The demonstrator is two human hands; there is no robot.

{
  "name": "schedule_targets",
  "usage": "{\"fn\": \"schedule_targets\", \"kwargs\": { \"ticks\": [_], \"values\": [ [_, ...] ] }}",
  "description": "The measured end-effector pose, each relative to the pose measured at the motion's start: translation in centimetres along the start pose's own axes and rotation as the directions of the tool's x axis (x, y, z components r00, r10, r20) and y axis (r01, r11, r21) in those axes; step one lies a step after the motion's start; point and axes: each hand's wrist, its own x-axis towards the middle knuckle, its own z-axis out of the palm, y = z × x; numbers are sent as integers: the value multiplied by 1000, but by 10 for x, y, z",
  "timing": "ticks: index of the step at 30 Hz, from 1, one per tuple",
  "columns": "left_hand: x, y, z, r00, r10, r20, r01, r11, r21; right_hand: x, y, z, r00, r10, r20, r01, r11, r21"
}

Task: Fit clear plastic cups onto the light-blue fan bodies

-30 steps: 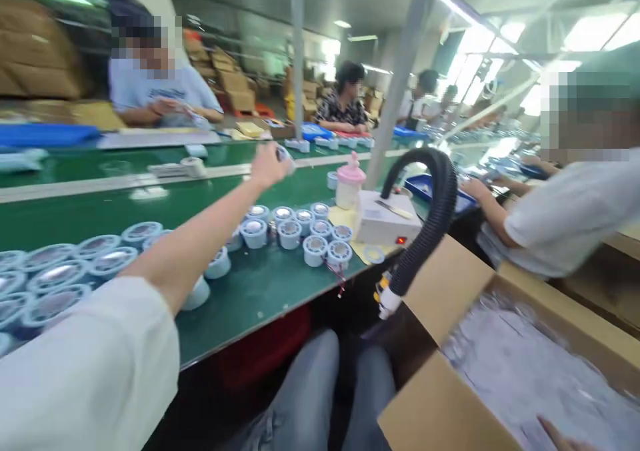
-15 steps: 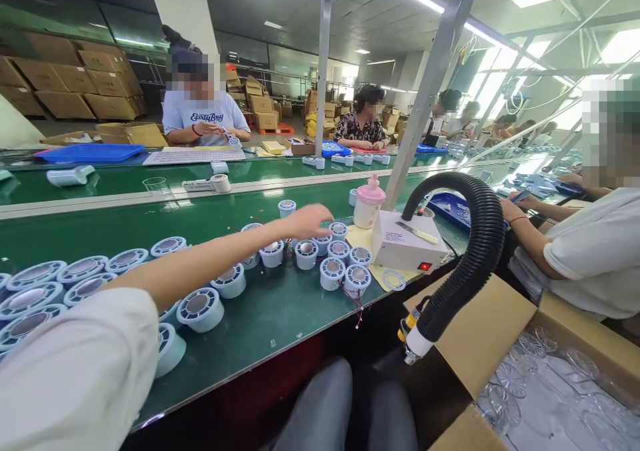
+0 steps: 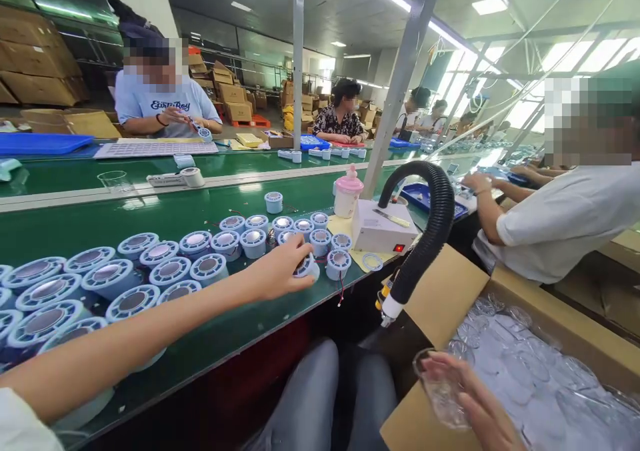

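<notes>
My left hand (image 3: 285,264) reaches across the green bench, its fingers wrapped round a light blue round housing (image 3: 306,268) with a slotted rim and a grey disc in its top. Several like housings (image 3: 253,241) stand close around it, some with thin red and black wires. At the lower right, my right hand (image 3: 475,394) is closed on a clear plastic cup (image 3: 443,394), smeared by motion. That cup is over the edge of an open cardboard box (image 3: 575,321) with several clear plastic pieces inside.
A white machine (image 3: 383,224) with a lit red switch stands on the bench, its black corrugated hose (image 3: 435,217) arching down over the bench edge. Near it are a pink-lidded cup (image 3: 347,197) and a flat ring (image 3: 373,262). A co-worker (image 3: 565,204) sits at the right; others work across the conveyor.
My left hand has come back toward me and taken hold of a housing. My right hand has entered view with the clear cup. The camera view has swung to the right.
</notes>
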Motion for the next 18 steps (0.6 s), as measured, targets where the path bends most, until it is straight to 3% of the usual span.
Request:
{"fn": "schedule_targets", "kwargs": {
  "ticks": [2,4,6,8,10,13,16,18],
  "values": [
    [-22,13,9,995,-74,73,82,991,-106,-1,-23,38,979,-179,99,192,971,-141],
    [-43,29,27,965,-105,241,170,948,-270,-1,-42,68,939,-306,156,341,887,-313],
    [-62,44,47,901,-81,426,302,822,-483,1,-55,89,902,-391,183,430,789,-439],
    [-76,55,63,873,-21,488,370,681,-632,4,-62,101,890,-410,200,451,725,-522],
    [-87,61,73,918,19,395,276,685,-674,7,-64,106,908,-353,224,417,723,-550],
    [-96,60,82,982,26,186,101,764,-638,8,-68,104,932,-213,294,331,832,-445],
    [-101,57,93,995,-51,91,100,703,-704,6,-74,100,934,-102,343,186,957,-222],
    [-102,55,101,995,-79,61,98,645,-758,5,-78,98,947,-51,316,91,990,-111]
  ]
}}
